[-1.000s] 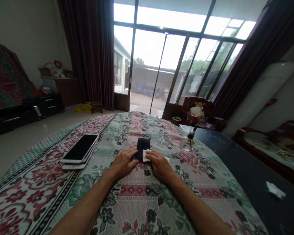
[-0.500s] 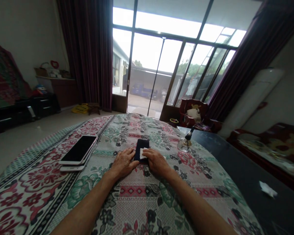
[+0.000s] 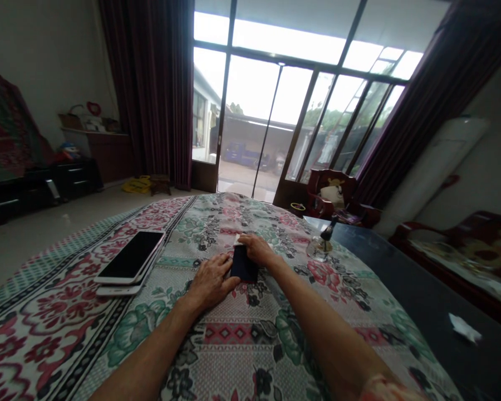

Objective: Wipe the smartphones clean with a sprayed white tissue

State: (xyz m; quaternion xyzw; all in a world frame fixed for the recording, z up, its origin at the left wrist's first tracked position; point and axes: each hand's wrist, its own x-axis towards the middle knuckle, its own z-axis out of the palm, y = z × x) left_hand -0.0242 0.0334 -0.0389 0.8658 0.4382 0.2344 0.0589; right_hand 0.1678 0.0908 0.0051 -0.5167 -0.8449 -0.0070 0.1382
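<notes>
A dark blue phone (image 3: 244, 266) lies on the patterned tablecloth in front of me. My left hand (image 3: 212, 279) grips its near left corner, the fingertips along the side and the thumb at the near edge. At the phone's far end, my right hand (image 3: 255, 249) pinches a folded white tissue (image 3: 237, 239) and presses it down; most of the tissue is hidden under the fingers. To the left, a white-framed phone with a black screen (image 3: 132, 256) rests on top of other phones, with a white one (image 3: 116, 290) sticking out below.
A clear glass bottle with a black top (image 3: 320, 246) stands on the tablecloth (image 3: 234, 362) to the right. Beyond the cloth's right edge, a crumpled white tissue (image 3: 464, 327) lies on a dark tabletop (image 3: 421, 301). A wooden chair (image 3: 332, 192) stands past the far edge.
My right hand has slid the tissue away from me, from the phone's middle to its far end. My left hand stays at the phone's near left corner.
</notes>
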